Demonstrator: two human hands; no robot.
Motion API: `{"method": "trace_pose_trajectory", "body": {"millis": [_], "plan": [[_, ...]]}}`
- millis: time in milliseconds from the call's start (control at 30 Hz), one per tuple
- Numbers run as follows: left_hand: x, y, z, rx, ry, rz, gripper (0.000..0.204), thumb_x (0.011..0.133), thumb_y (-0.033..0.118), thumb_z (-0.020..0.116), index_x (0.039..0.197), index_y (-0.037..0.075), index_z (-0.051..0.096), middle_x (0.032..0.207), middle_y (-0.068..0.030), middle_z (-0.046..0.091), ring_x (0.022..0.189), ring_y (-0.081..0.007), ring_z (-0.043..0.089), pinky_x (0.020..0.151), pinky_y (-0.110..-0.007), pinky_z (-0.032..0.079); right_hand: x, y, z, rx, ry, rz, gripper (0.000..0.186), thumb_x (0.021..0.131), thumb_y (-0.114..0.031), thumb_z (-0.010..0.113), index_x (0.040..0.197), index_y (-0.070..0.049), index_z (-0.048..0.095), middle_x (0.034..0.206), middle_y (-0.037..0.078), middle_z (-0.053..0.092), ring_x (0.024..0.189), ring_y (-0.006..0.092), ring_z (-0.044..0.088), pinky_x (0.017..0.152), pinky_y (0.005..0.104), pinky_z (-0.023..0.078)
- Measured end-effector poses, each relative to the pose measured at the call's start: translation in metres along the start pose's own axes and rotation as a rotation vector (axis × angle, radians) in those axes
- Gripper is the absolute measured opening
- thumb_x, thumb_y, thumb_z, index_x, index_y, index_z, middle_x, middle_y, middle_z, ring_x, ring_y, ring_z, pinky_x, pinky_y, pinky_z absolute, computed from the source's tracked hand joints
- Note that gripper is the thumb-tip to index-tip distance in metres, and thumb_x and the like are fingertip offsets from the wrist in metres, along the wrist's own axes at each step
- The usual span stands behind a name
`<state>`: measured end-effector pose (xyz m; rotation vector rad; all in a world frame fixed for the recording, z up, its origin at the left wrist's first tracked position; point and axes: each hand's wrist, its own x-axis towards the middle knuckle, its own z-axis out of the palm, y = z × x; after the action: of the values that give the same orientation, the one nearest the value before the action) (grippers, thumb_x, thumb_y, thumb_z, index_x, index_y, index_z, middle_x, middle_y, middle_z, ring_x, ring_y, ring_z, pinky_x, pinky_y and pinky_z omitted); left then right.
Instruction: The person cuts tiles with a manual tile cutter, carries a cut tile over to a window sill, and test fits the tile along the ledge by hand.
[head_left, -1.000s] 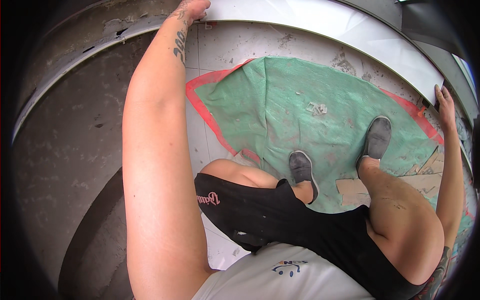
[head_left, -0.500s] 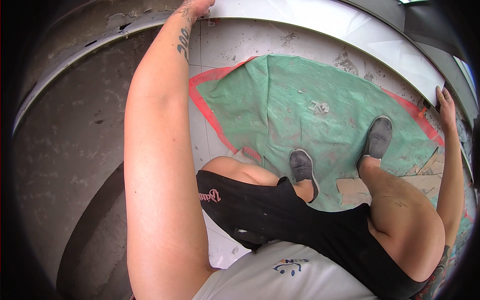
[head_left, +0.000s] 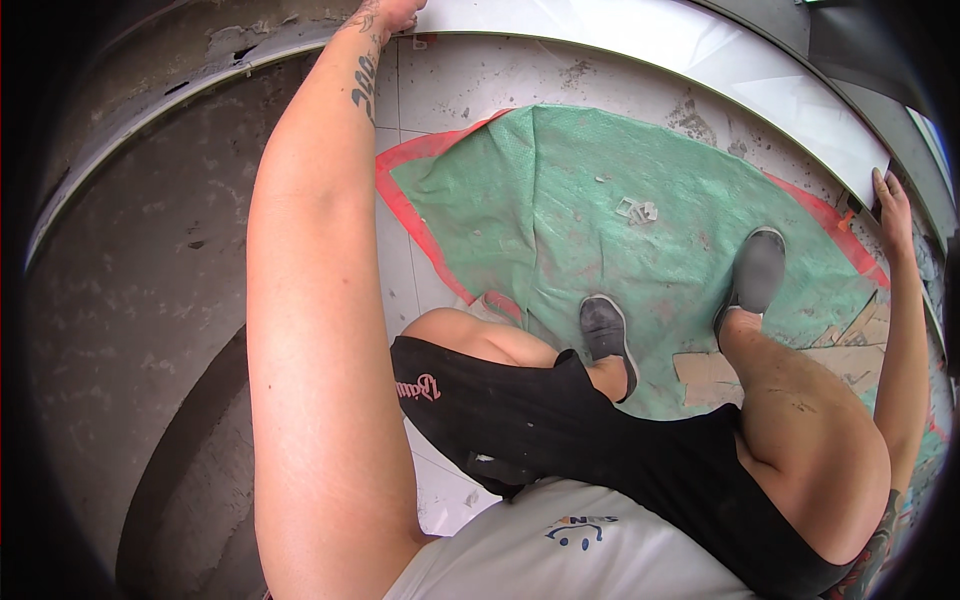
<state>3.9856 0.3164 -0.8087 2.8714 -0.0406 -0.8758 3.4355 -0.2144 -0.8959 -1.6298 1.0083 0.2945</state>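
Observation:
A long glossy white panel, probably tile, runs along the far side and looks curved through the lens. At its left end, my left hand is closed on the edge; the top of the picture cuts off part of that hand. My right hand grips the lower corner at the other end, thumb and fingers around the edge. Some of the right fingers are hidden behind the panel.
A dusty green sheet with a red border covers the light tiled floor under my shoes. Small clear plastic pieces lie on it. Cardboard lies near my right leg. Rough dark grey floor spreads to the left.
Both hands keep their hold on the white panel. The whole view has shifted only slightly.

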Motion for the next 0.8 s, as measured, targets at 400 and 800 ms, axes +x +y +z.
{"method": "trace_pose_trajectory", "body": {"millis": [400, 800], "plan": [[0.013, -0.007, 0.010, -0.083, -0.051, 0.001, 0.016, 0.085, 0.011, 0.060, 0.082, -0.003, 0.069, 0.077, -0.0096, 0.066, 0.066, -0.0166, 0.061, 0.058, -0.034, 0.049, -0.005, -0.003, 0.000, 0.026, -0.001, 0.040, 0.042, 0.103, -0.034, 0.054, 0.123, 0.003, 0.060, 0.111, 0.002, 0.065, 0.099, 0.0082, 0.057, 0.093, 0.0243, 0.043], [-0.005, 0.002, -0.013, 0.020, -0.028, -0.043, 0.025, 0.086, 0.006, 0.050, 0.097, -0.007, 0.068, 0.092, -0.0159, 0.069, 0.073, -0.0215, 0.067, 0.064, -0.038, 0.053, -0.002, -0.005, 0.006, 0.020, -0.014, 0.004, 0.042, 0.103, -0.034, 0.054, 0.124, 0.003, 0.060, 0.115, 0.003, 0.065, 0.104, 0.0086, 0.057, 0.096, 0.0242, 0.042]]}}
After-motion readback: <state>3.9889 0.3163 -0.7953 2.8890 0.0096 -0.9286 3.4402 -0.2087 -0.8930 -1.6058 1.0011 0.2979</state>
